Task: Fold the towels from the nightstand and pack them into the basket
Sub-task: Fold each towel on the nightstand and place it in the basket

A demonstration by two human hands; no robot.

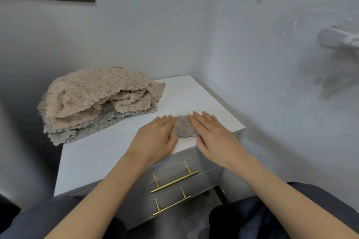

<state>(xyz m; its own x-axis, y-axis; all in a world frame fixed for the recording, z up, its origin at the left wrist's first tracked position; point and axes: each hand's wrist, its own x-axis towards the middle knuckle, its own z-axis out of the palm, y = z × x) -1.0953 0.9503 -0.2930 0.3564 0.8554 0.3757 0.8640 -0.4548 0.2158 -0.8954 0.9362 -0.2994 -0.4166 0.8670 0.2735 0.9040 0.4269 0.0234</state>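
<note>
A small grey folded towel [183,126] lies near the front edge of the white nightstand [120,145], pressed flat between the left hand [158,137] and right hand [211,134], both with fingers straight, while a heap of beige and grey towels [97,101] sits behind-left.

small grey towel [184,126]: folded, nightstand [204,99] front edge | beige-grey towel pile [93,101]: rumpled, back-left

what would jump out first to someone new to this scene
The left hand and right hand press flat on a small grey towel at the front edge of the nightstand. Behind, to the left, lies a rumpled towel pile, beige over grey. Gold handles show on its front below.
</note>
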